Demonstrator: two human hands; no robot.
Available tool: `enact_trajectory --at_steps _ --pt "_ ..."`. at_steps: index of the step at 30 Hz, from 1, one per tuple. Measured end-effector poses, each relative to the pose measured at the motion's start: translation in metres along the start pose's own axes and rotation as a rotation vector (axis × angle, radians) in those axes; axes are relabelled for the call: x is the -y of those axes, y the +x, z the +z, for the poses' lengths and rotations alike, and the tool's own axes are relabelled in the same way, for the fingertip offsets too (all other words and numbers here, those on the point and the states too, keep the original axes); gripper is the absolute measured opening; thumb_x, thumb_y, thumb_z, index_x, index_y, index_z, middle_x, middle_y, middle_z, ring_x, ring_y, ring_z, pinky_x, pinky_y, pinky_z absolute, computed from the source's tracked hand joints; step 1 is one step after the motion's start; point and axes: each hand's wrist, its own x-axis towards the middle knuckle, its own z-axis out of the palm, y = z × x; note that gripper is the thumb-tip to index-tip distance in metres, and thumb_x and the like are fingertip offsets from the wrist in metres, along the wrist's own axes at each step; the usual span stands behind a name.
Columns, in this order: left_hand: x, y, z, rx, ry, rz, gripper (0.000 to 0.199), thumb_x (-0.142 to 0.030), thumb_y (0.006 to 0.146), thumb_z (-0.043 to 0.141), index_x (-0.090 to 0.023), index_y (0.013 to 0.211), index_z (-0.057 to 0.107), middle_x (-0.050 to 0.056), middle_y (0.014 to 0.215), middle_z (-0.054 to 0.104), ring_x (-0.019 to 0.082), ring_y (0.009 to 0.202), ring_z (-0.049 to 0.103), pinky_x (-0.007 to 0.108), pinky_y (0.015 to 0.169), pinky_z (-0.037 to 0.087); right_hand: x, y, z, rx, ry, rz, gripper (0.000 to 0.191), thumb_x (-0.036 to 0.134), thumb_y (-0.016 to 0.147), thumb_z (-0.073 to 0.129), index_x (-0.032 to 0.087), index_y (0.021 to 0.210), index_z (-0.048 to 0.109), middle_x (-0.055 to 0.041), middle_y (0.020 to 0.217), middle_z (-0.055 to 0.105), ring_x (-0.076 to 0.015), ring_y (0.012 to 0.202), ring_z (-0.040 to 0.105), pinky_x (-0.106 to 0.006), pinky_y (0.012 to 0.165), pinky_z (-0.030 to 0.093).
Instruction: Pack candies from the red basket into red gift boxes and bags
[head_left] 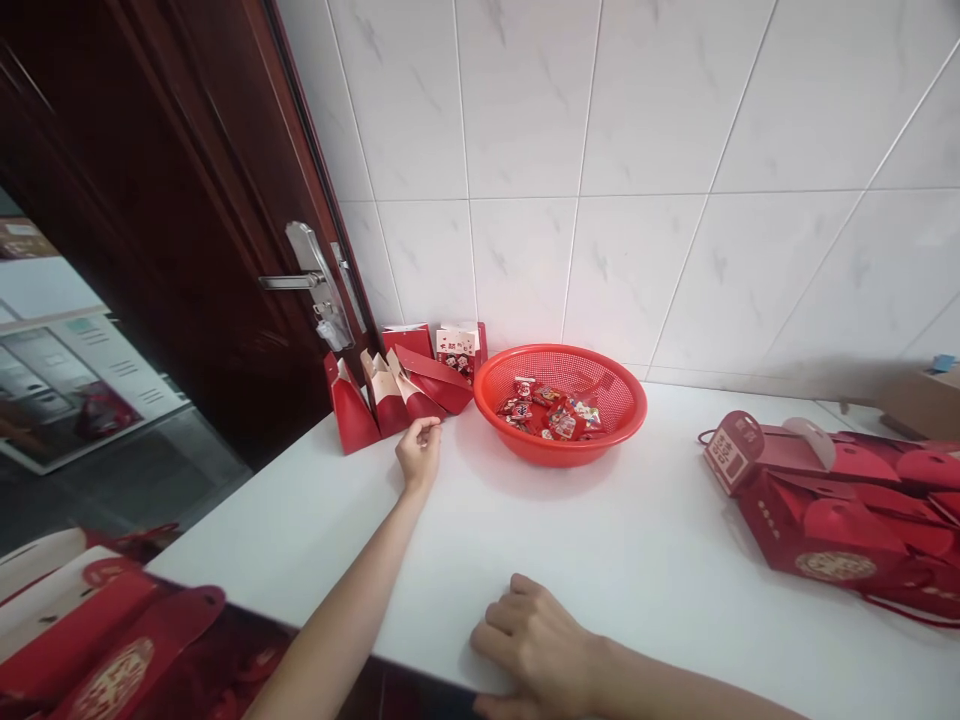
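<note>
My left hand (418,455) is curled closed over the white table, just in front of a row of red paper gift boxes (390,405); nothing shows between its fingers. Some of those boxes stand with cream top flaps up, and one leans over to the right. Near the table's front edge, my right hand (529,635) has its fingers bent downward. The back of that hand hides its palm, so I cannot make out what is in it, if anything. Beyond both hands sits a red plastic basket (561,455) with red-wrapped sweets (562,418) inside.
Several red gift boxes with cords (832,530) are grouped on the right of the table (637,560). More red boxes (112,640) lie at the lower left, below the table's edge. A cardboard box (922,400) is at the far right. The tiled wall (645,120) and a brown door (180,180) border the table.
</note>
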Motion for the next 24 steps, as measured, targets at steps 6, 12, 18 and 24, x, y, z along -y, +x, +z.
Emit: enact_trajectory --at_steps 6,12,18,24 --pt "-0.007 -0.003 0.001 -0.004 0.032 0.073 0.018 -0.036 0.067 0.058 -0.021 0.074 0.067 0.003 0.071 0.071 0.018 0.062 0.065 0.028 0.058 0.054 -0.004 0.002 0.013 -0.090 -0.062 -0.045 0.046 0.066 0.094 0.050 0.021 0.084 0.052 0.0017 0.067 0.061 -0.0139 0.052 0.044 -0.032 0.060 0.028" --pt "-0.036 0.022 -0.026 -0.193 0.095 0.217 0.020 -0.035 0.072 0.063 -0.020 0.085 0.064 0.009 0.093 0.066 0.026 0.090 0.065 0.043 0.092 0.054 -0.006 0.003 0.032 -0.206 -0.105 -0.041 0.033 0.043 0.103 0.045 0.022 0.079 0.049 0.0039 0.060 0.055 -0.0128 0.046 0.034 -0.032 0.057 0.026" --pt "-0.065 0.087 -0.062 -0.411 0.380 0.181 0.048 -0.024 0.064 0.074 -0.018 0.108 0.057 0.019 0.127 0.056 0.043 0.129 0.048 0.065 0.113 0.033 -0.006 0.002 0.038 -0.220 -0.079 -0.034 0.027 0.037 0.101 0.048 0.022 0.078 0.047 0.0042 0.060 0.051 -0.0125 0.047 0.029 -0.032 0.058 0.024" --pt "-0.065 0.120 -0.072 -0.326 0.417 0.096 0.017 -0.024 0.071 0.071 -0.020 0.082 0.059 0.007 0.087 0.065 0.035 0.102 0.064 0.057 0.105 0.043 -0.005 0.000 0.035 -0.261 -0.049 -0.017 0.031 0.035 0.103 0.041 0.022 0.076 0.045 0.0035 0.060 0.052 -0.0136 0.048 0.026 -0.031 0.058 0.026"
